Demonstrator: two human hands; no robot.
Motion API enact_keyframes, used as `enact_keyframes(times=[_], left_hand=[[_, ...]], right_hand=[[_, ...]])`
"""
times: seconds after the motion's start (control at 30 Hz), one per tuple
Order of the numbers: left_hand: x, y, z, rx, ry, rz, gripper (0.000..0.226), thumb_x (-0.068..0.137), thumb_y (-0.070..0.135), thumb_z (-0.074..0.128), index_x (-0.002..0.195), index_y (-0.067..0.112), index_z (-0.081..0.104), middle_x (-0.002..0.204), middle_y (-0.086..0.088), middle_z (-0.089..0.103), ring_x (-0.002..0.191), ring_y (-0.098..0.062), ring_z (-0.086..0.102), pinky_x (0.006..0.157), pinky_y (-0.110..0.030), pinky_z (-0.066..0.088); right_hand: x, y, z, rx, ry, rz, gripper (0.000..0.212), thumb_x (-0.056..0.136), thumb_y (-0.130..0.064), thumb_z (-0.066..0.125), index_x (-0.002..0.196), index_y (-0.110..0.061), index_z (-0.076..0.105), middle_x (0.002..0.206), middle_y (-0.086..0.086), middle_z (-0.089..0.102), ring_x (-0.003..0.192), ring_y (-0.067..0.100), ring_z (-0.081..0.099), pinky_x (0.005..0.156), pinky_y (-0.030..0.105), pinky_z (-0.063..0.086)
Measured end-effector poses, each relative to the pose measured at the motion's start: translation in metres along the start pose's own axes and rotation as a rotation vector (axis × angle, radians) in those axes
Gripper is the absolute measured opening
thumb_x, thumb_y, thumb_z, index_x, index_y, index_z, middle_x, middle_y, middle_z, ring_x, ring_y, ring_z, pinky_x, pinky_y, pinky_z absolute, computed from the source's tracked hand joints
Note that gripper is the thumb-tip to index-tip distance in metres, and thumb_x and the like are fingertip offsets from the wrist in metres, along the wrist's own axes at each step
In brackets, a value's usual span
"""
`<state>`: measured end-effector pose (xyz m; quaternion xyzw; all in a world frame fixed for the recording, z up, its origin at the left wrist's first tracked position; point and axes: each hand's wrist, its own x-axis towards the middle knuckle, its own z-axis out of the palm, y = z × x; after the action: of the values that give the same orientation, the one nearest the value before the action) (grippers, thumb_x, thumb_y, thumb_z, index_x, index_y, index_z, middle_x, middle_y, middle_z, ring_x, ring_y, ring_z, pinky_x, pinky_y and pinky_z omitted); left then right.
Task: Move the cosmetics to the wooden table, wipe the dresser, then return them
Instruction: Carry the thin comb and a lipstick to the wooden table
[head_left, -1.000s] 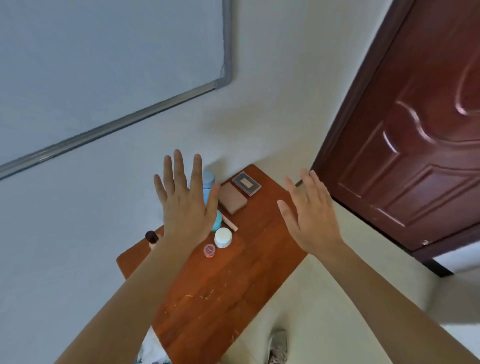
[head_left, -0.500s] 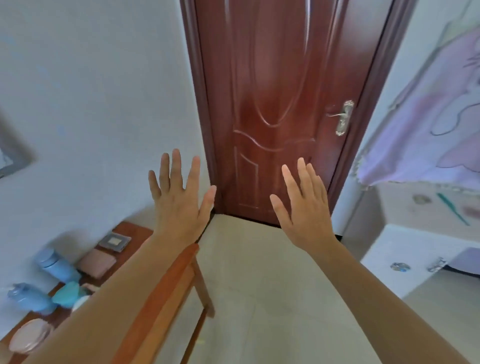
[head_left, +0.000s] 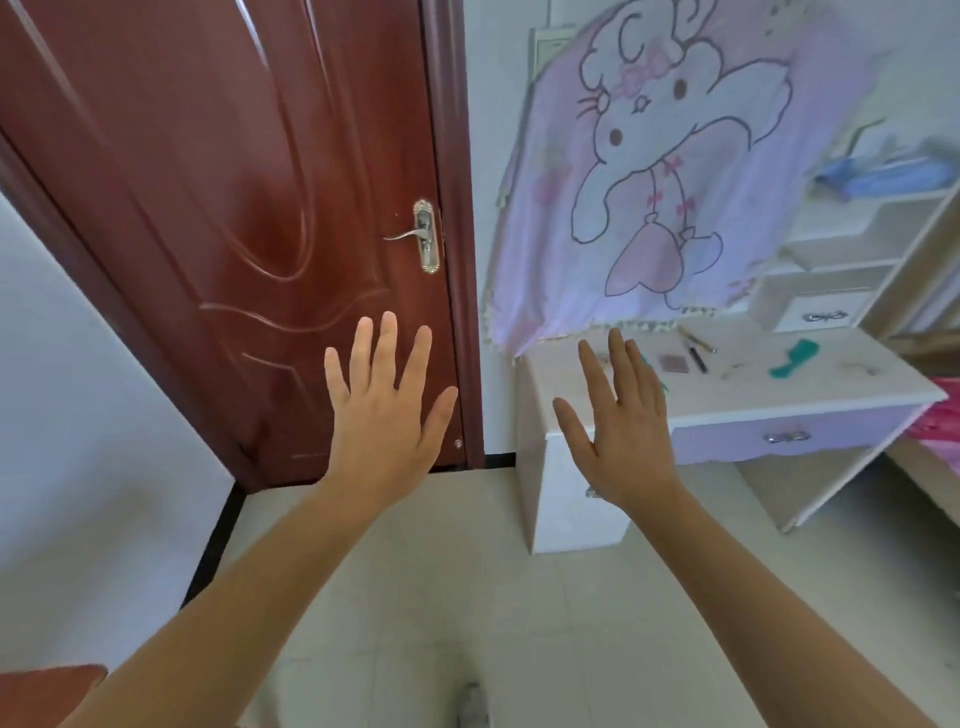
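Observation:
Both hands are raised in front of me, fingers spread, holding nothing. My left hand (head_left: 384, 415) hangs before the door, and my right hand (head_left: 621, 426) before the left end of the white dresser (head_left: 810, 397). On the dresser top lie a small pinkish compact (head_left: 674, 362), a dark pencil (head_left: 697, 358), another thin stick (head_left: 696, 340) and a green comb (head_left: 793, 357). Only a corner of the wooden table (head_left: 49, 691) shows at the bottom left; the cosmetics on it are out of view.
A dark red door (head_left: 234, 208) with a metal handle (head_left: 423, 236) stands shut ahead on the left. A pink cartoon cloth (head_left: 675, 171) hangs over the dresser's back. Shelves and a drawer (head_left: 826, 314) rise at the right. Pale tiled floor (head_left: 467, 597) lies between.
The view has swung right, from the wooden table with its cosmetics, past the door, to the white dresser. Both hands stay raised and open in front of me.

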<state>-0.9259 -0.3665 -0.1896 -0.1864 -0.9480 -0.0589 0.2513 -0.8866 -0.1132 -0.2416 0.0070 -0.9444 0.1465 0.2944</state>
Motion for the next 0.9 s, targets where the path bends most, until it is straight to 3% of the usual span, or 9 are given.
enact_keyframes(times=[0.17, 0.37, 0.5, 0.63, 0.9], left_hand=[[0.097, 0.053, 0.08, -0.083, -0.002, 0.101, 0.063, 0.099, 0.05, 0.029, 0.151, 0.015, 0.029, 0.157, -0.02, 0.022, 0.147, -0.037, 0.012, 0.113, -0.063, 0.016], [0.209, 0.152, 0.167, -0.212, -0.16, 0.226, 0.064, 0.1, 0.052, 0.029, 0.153, 0.016, 0.023, 0.16, -0.019, 0.012, 0.148, -0.036, 0.004, 0.114, -0.063, 0.009], [0.253, 0.223, 0.215, -0.24, -0.279, 0.353, 0.065, 0.099, 0.053, 0.021, 0.154, 0.018, 0.016, 0.161, -0.015, 0.004, 0.149, -0.032, -0.005, 0.115, -0.061, 0.002], [0.285, 0.286, 0.262, -0.217, -0.324, 0.459, 0.07, 0.096, 0.056, 0.013, 0.154, 0.018, 0.018, 0.161, -0.015, 0.005, 0.149, -0.032, -0.004, 0.116, -0.06, 0.001], [0.32, 0.372, 0.368, -0.042, -0.586, 0.313, 0.067, 0.099, 0.055, 0.021, 0.155, 0.022, 0.005, 0.162, -0.011, -0.007, 0.148, -0.029, -0.014, 0.116, -0.059, 0.001]], right_hand=[[0.044, 0.089, 0.015, -0.117, -0.051, 0.074, 0.065, 0.099, -0.048, 0.041, 0.154, -0.017, 0.027, 0.162, 0.016, 0.016, 0.15, 0.033, 0.014, 0.121, 0.048, 0.016], [0.081, 0.209, 0.003, -0.282, -0.136, 0.284, 0.066, 0.101, -0.047, 0.041, 0.156, -0.017, 0.019, 0.163, 0.014, 0.007, 0.15, 0.034, 0.01, 0.12, 0.051, 0.018], [0.081, 0.283, -0.019, -0.344, -0.174, 0.471, 0.071, 0.099, -0.057, 0.028, 0.157, -0.024, 0.004, 0.165, 0.008, -0.003, 0.151, 0.029, 0.0, 0.122, 0.05, 0.011], [0.077, 0.359, -0.029, -0.353, -0.18, 0.583, 0.072, 0.096, -0.061, 0.021, 0.157, -0.026, 0.002, 0.164, 0.005, -0.007, 0.151, 0.027, -0.004, 0.122, 0.051, 0.01], [0.099, 0.52, 0.034, -0.24, -0.365, 0.641, 0.074, 0.1, -0.054, 0.031, 0.156, -0.024, -0.005, 0.164, 0.008, -0.007, 0.151, 0.03, 0.0, 0.116, 0.043, -0.002]])
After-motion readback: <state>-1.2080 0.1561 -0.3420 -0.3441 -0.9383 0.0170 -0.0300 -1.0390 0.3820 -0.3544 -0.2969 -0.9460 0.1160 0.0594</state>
